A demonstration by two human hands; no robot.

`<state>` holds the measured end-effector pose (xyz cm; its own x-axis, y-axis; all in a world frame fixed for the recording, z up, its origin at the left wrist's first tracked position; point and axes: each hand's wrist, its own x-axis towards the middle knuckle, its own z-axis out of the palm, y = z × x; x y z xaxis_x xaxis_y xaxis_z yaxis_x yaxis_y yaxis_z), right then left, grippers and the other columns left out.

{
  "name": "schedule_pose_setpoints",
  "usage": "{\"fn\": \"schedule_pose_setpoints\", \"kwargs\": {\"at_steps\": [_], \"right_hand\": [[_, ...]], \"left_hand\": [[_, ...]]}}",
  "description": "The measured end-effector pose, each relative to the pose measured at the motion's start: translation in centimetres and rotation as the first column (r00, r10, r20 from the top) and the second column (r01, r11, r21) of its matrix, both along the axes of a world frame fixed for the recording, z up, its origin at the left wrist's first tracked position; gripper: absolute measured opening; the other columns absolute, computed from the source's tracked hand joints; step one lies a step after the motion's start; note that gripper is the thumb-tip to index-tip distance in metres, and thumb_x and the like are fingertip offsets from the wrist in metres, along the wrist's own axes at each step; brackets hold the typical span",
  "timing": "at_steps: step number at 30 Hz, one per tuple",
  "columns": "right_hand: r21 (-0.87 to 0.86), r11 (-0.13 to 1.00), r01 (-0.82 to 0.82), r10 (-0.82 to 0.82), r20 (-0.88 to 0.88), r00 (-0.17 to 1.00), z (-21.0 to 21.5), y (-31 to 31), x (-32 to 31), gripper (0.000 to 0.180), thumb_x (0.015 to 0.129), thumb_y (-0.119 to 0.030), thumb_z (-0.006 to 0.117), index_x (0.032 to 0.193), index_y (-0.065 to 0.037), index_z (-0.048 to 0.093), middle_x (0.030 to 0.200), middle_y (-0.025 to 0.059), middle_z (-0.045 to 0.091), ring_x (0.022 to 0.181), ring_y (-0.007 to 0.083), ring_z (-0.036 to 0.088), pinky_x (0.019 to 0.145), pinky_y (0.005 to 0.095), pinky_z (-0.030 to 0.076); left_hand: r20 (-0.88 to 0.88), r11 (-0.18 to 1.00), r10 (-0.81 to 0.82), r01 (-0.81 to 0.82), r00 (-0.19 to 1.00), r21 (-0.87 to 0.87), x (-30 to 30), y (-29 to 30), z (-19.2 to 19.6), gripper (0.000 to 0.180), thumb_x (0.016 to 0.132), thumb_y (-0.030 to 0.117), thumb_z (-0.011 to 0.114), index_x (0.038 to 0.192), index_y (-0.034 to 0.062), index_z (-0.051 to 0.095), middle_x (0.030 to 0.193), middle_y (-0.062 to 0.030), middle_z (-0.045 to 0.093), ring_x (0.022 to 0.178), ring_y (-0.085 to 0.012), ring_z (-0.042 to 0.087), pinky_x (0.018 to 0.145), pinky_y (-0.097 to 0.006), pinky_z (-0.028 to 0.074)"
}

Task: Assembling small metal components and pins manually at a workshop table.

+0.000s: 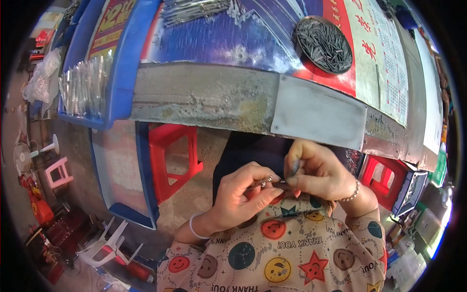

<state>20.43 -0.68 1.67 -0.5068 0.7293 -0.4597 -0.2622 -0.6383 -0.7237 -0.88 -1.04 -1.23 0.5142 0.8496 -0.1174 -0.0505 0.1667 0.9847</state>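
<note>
My left hand [244,195] and my right hand [318,171] meet in front of my patterned apron, just below the table's near edge. Both are closed in a pinch around a thin metal piece [282,182], of which only a short shiny length shows between the fingertips. Something small and silvery glints at my left fingers; I cannot tell whether it is a ring or part of the piece. Dark smudges mark my right fingertips. On the table beyond stands a round black bowl [297,45] full of short dark metal pins [325,46].
A bundle of slim silvery rods [194,10] lies at the table's far side. To the left, a blue bin [121,92] holds upright clear-looking sticks [86,87]. Red stools [170,160] stand under the table, and a white plastic chair [114,248] is at lower left.
</note>
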Motion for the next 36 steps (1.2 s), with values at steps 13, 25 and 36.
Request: {"fn": "schedule_pose_setpoints", "kwargs": {"at_steps": [13,25,36], "right_hand": [[0.779,0.627,-0.002,-0.337,0.274,0.901,-1.2,-1.5,-2.8,0.016,0.082,-0.007,0.071,0.092,0.000,0.060,0.079,0.0103,0.061,0.070,0.0208,0.060,0.062,0.0291,0.048],[0.555,0.795,0.246,-0.329,0.053,0.943,-2.4,-2.1,-2.9,0.011,0.089,-0.009,0.065,0.087,0.000,0.058,0.083,0.0065,0.060,0.070,0.0122,0.055,0.062,0.0253,0.044],[0.276,0.885,0.375,-0.357,-0.117,0.927,-1.7,-1.4,-2.4,0.012,0.092,-0.009,0.060,0.086,-0.003,0.052,0.079,0.0034,0.057,0.064,0.0065,0.049,0.057,0.0211,0.042]], "left_hand": [[0.376,0.807,0.250,0.022,0.892,-0.590,0.2,-1.7,-1.4,0.007,0.096,0.012,0.056,0.092,0.0068,0.053,0.071,0.0060,0.043,0.055,-0.0006,0.034,0.047,-0.016,0.027],[0.298,0.944,0.144,-0.041,0.944,-0.326,0.4,-1.8,-0.2,0.016,0.099,0.018,0.052,0.107,0.0038,0.051,0.082,-0.0019,0.055,0.059,-0.0019,0.041,0.051,-0.015,0.034],[-0.056,0.996,0.078,-0.081,0.995,-0.047,-0.1,-1.2,0.7,0.012,0.095,0.008,0.055,0.102,-0.0023,0.057,0.078,-0.0036,0.062,0.069,-0.0071,0.056,0.063,-0.022,0.046]]}}
